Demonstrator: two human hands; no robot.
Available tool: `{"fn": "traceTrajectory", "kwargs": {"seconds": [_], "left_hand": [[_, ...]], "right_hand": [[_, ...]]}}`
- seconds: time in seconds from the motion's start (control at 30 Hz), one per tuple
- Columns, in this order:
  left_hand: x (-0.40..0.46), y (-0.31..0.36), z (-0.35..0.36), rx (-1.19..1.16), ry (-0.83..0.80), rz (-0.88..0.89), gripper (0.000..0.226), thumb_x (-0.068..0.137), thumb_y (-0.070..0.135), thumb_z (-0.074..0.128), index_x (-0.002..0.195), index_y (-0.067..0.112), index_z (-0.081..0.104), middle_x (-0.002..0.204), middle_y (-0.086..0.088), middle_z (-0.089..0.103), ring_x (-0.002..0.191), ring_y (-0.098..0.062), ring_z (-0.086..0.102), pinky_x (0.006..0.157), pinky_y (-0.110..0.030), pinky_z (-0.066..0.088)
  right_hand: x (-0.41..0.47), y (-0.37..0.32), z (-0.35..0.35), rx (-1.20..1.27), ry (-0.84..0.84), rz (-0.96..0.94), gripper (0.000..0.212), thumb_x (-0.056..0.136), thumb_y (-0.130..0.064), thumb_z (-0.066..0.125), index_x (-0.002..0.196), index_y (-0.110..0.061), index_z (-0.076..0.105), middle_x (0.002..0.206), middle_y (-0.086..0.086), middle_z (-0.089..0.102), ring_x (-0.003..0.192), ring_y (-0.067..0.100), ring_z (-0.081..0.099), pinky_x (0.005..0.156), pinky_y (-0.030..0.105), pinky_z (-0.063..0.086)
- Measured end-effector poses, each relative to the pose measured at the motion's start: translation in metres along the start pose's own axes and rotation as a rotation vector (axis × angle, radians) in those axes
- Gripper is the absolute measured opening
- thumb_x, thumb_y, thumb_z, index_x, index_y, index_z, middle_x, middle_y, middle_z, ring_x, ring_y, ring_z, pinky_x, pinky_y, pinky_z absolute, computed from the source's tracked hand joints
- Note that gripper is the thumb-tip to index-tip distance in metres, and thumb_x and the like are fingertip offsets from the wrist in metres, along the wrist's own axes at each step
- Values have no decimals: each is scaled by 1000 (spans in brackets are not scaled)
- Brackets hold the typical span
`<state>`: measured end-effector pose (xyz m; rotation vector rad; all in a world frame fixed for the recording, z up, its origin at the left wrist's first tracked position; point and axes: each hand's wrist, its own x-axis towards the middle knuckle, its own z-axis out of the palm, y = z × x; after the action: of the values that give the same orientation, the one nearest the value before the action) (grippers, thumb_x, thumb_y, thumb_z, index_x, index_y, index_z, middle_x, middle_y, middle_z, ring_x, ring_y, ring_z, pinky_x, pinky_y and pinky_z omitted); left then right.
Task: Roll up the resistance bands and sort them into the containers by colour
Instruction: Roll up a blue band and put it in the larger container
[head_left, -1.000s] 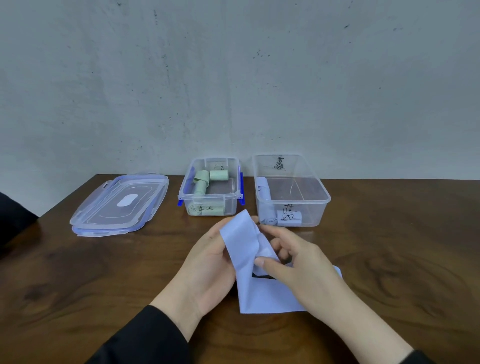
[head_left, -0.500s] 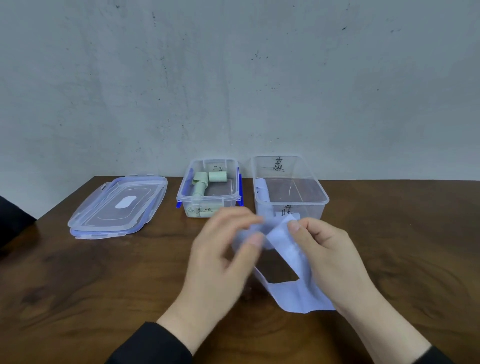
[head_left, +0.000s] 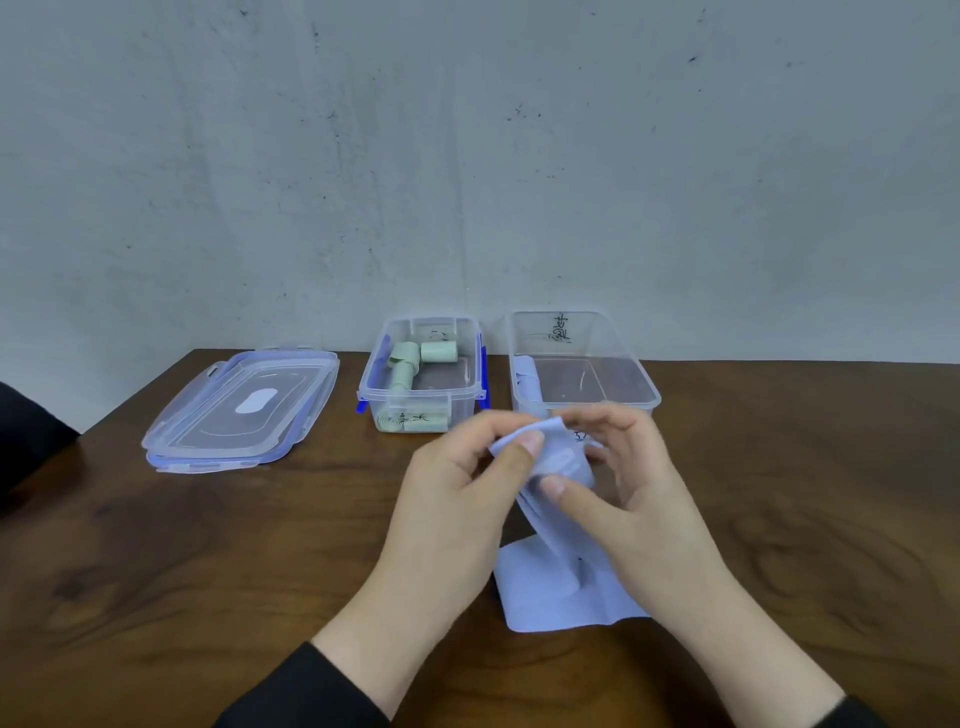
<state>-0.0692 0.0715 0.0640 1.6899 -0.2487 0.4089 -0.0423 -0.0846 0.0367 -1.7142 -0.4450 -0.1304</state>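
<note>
As laid out from left to right, the wooden table (head_left: 156, 571) carries the following items

Item 1: clear lids (head_left: 241, 405), blue-edged and apparently stacked, at the far left, well apart from the hands; set aside, presumably so both boxes stay open for loading

Item 2: left container (head_left: 423, 402), clear with blue clips, open. Contents: green rolled bands (head_left: 410, 364), several, lying loose at different angles. Judged the box for green

Item 3: left hand (head_left: 462, 499), raised above the table in front of the boxes. Thumb and forefinger pinch the top edge of the lilac band (head_left: 556, 587), seemingly to pin the starting fold while the roll is begun

Item 4: lilac band, the piece in work. Upper end gathered between both hands, with the first turn apparently forming there; the rest hangs down, and the tail lies flat on the table just below the hands. Rolling looks barely started

Item 5: right hand (head_left: 634, 499), facing the left, thumb pressed on the band's front face and fingers curled behind it; it grasps the same upper end, likely to turn the roll

Item 6: right container (head_left: 631, 366), clear, open, handwritten mark on its far wall. Contents: one lilac roll (head_left: 527, 382) against the left wall. Judged the destination for the band in hand, hence its place directly beyond the hands
</note>
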Motion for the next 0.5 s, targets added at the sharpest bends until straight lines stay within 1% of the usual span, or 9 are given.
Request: {"fn": "traceTrajectory", "kwargs": {"seconds": [0.07, 0.13, 0.17, 0.23, 0.3, 0.33, 0.4, 0.43, 0.5], "left_hand": [[8, 14, -3, -70, 8, -29, 19, 95, 17, 58, 94, 26, 74, 91, 0, 73, 93, -22, 66, 84, -42, 54], [19, 31, -7, -86, -2, -11, 19, 97, 17, 57, 94, 25, 74, 95, -2, 72, 97, -29, 65, 89, -51, 51], [25, 39, -11, -78, -5, 9, 19, 97, 18, 56, 95, 25, 74, 95, -3, 72, 98, -30, 64, 89, -52, 50], [39, 56, -21, -70, 6, 52, 17, 97, 19, 56, 96, 23, 73, 95, -7, 72, 92, -31, 65, 79, -48, 53], [57, 70, -32, -24, 22, 89, 16, 96, 21, 56, 95, 21, 72, 97, -12, 72, 86, -33, 65, 67, -39, 52], [65, 76, -37, 5, 27, 101, 15, 95, 23, 57, 94, 21, 72, 98, -13, 72, 87, -34, 65, 66, -40, 54], [81, 84, -47, 46, 39, 120, 16, 91, 26, 57, 92, 22, 72, 99, -13, 72, 93, -38, 65, 81, -56, 55], [87, 87, -52, 74, 48, 133, 16, 90, 27, 57, 92, 22, 72, 99, -14, 71, 93, -37, 66, 86, -58, 52], [99, 90, -59, 157, 60, 168, 16, 91, 26, 57, 91, 21, 72, 95, -15, 69, 80, -25, 63, 79, -47, 54]], "right_hand": [[0, -2, 3, -10, -70, 74, 40, 83, -28, 77, 118, -35, 58, 112, -9, 69, 103, 10, 67, 83, 36, 58], [-1, -6, 9, -78, -92, 112, 19, 86, -26, 73, 104, -26, 67, 95, -1, 73, 87, 17, 70, 75, 38, 58], [-1, -8, 12, -88, -96, 116, 13, 86, -27, 72, 98, -23, 69, 90, -1, 74, 83, 16, 70, 70, 33, 58], [-1, -12, 19, -82, -84, 134, 9, 86, -28, 72, 93, -23, 70, 86, -9, 75, 82, 8, 70, 66, 20, 55], [-1, -18, 26, -49, -87, 200, 5, 88, -27, 70, 91, -25, 72, 84, -13, 75, 81, 5, 71, 68, 18, 56], [-1, -20, 29, -28, -104, 240, 4, 88, -29, 70, 91, -27, 72, 84, -13, 75, 81, 6, 71, 71, 21, 58], [-5, -22, 35, 24, -149, 307, 8, 88, -33, 70, 96, -31, 70, 89, -16, 74, 85, 6, 71, 77, 25, 60], [-7, -23, 37, 49, -169, 336, 13, 88, -35, 69, 100, -30, 70, 93, -14, 75, 88, 8, 72, 81, 29, 60], [-12, -22, 39, 95, -210, 391, 20, 90, -35, 68, 107, -25, 69, 95, -2, 76, 87, 19, 73, 85, 40, 60]]}}
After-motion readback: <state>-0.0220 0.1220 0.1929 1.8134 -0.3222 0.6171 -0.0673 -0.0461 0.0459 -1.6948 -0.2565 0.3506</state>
